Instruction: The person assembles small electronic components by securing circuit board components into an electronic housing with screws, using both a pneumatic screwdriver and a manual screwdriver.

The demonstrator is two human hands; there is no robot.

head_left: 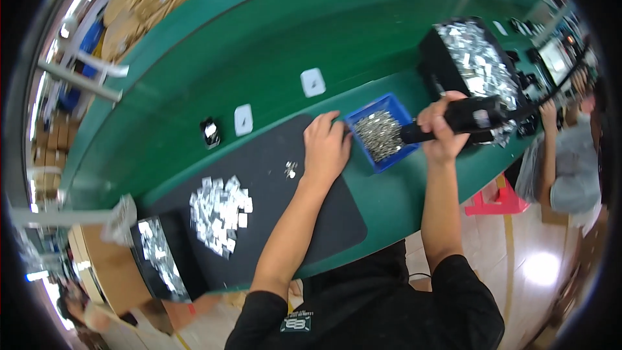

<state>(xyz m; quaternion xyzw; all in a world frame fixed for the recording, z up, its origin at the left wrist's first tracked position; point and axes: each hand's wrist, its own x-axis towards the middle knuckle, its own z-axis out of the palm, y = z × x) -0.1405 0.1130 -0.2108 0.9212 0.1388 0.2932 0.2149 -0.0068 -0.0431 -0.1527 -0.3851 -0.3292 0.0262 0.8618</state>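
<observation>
**Power screwdriver poised over the tray of screws**

The right hand (442, 131) is wrapped fully around a black power screwdriver (453, 120), its tip dipping into the blue tray (385, 102) just left of the fist. The tool looks stiff and fairly heavy, its cord trailing off to the right; the thick barrel is the natural hold. The left hand (326, 146) lies flat, fingers spread, holding nothing, touching the tray's near edge on the black mat (272, 201). The loose screws (379, 135) look small, light and slippery.

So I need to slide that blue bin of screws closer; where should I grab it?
Probably the blue bin's near-left rim, from the left beside the left hand. Its top is open, and the right hand with the black electric screwdriver crowds the right side.
</observation>
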